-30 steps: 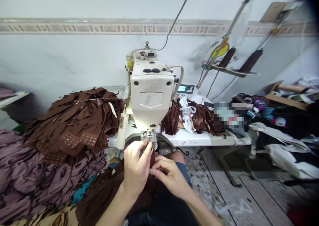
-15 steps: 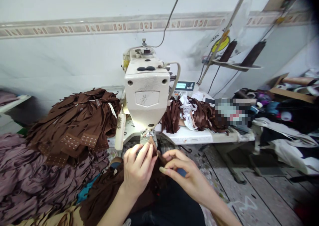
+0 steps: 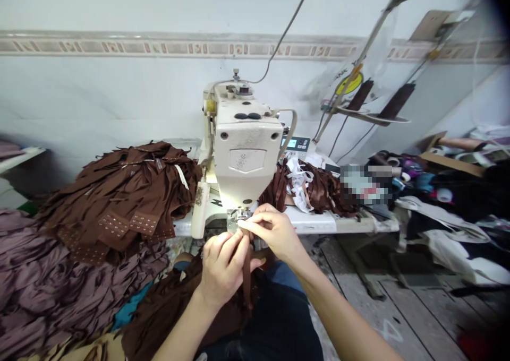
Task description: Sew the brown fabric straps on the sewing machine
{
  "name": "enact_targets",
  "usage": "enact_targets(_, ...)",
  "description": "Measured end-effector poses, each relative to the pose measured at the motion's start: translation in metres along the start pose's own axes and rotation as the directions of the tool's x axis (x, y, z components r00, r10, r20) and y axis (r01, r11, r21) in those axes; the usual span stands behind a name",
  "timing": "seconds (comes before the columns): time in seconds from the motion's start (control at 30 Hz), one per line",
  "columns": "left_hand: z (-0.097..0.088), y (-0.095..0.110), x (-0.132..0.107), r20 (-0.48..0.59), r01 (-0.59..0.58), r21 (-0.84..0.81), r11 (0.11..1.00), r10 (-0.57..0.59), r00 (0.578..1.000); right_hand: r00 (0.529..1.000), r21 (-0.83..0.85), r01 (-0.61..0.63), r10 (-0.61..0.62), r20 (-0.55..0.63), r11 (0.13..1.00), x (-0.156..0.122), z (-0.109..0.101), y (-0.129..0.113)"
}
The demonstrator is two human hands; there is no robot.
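A white sewing machine [image 3: 247, 162] stands directly in front of me, with its lit metal presser foot [image 3: 241, 214] at the bottom of the head. My left hand [image 3: 223, 268] is closed on a brown fabric strip [image 3: 247, 281] just below the needle area, its thumb hidden in part by the strip. Against the front of the presser foot, my right hand [image 3: 275, 232] pinches the strip's upper end between thumb and index finger; the fingertips cover that end. The strip hangs down toward the brown fabric [image 3: 171, 310] on my lap.
Brown strap pieces [image 3: 139, 191] with metal eyelets are heaped at the left, above a mauve fabric pile [image 3: 51, 286]. More brown strips [image 3: 329, 188] tied with white ribbon lie on the white machine table [image 3: 314, 222]. Brown thread cones [image 3: 398, 101] stand on a rack at the right.
My right hand has moved up and left from beside the left hand to the presser foot. The left hand has dropped slightly, and the brown strip now hangs between the hands.
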State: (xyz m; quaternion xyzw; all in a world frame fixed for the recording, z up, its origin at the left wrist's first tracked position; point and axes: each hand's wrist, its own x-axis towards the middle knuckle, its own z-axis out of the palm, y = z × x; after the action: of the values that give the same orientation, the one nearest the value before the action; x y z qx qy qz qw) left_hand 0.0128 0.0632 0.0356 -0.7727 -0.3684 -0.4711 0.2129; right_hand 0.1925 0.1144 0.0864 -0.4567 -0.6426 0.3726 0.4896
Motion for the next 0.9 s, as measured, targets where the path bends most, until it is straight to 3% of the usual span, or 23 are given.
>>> enact_targets(0.07, -0.003, 0.001, 0.001, 0.039, 0.008, 0.011, 1.000, -0.008, 0.999, 0.997, -0.020, -0.027, 0.026, -0.067, 0.999, 0.003, 0.006, 0.006)
enact_targets(0.13, -0.005, 0.004, 0.002, 0.052, 0.021, 0.016, 1.000, -0.021, 0.998, 0.988, 0.061, -0.102, 0.109, -0.112, 0.993, 0.001, 0.010, 0.011)
enact_targets(0.27, -0.008, 0.011, 0.005, 0.044, 0.050, 0.031, 0.998, -0.051, 0.998, 0.956, 0.314, -0.258, 0.287, -0.051, 0.914, -0.018, 0.015, 0.019)
enact_targets(0.43, -0.010, 0.011, 0.011, 0.084, 0.048, 0.024, 0.999, -0.050, 0.995, 0.958, 0.307, -0.285, 0.278, 0.066, 0.908, -0.060, 0.020, 0.025)
enact_targets(0.53, -0.010, 0.008, 0.015, 0.120, 0.050, 0.003, 0.999, -0.050, 0.991, 0.958, 0.345, -0.285, 0.280, 0.064, 0.894, -0.076, 0.023, 0.028)
enact_targets(0.7, -0.006, 0.007, 0.017, 0.134, 0.071, 0.012, 0.997, -0.072, 0.988, 0.955, 0.408, -0.261, 0.295, -0.020, 0.875, -0.074, 0.024, 0.028)
enact_targets(0.9, -0.005, 0.012, 0.014, 0.109, 0.093, 0.075, 0.993, -0.101, 0.989, 0.959, 0.419, -0.248, 0.282, -0.020, 0.873, -0.065, 0.020, 0.024)
